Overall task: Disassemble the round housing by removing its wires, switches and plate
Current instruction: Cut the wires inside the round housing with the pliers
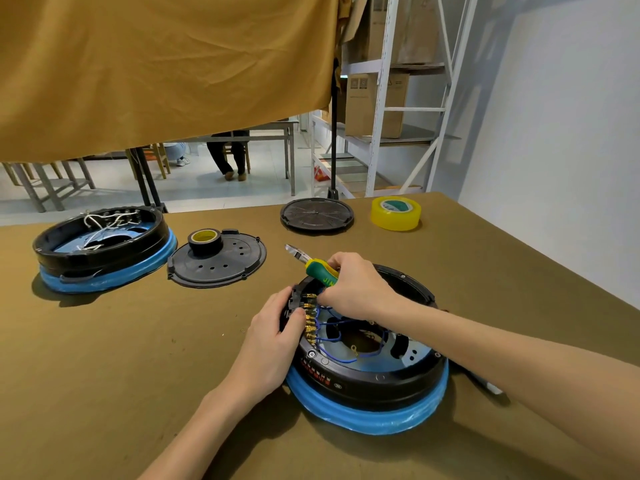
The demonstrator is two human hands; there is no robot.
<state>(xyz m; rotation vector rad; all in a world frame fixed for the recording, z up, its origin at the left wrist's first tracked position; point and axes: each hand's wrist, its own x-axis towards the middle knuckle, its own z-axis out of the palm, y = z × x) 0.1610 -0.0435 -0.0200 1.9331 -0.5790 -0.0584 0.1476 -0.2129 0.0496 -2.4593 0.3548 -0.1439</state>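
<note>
A round black housing (pixel 370 382) with a blue band around its base lies open side up at the table's near right. Inside run blue wires (pixel 332 332) joined to a row of brass switch terminals (pixel 310 322) along the left wall, above a bluish metal plate (pixel 403 355). My left hand (pixel 273 337) grips the housing's left rim beside the terminals. My right hand (pixel 353 285) holds green-and-yellow-handled pliers (pixel 313 265) with the jaws pointing up and away, while its fingertips pinch at the uppermost terminals.
A second housing (pixel 104 251) with white wires sits at far left. Beside it lies a black cover plate (pixel 221 268) with a roll of black tape (pixel 205 241) on it. Farther back are a round black lid (pixel 317 214) and a yellow tape roll (pixel 396 213).
</note>
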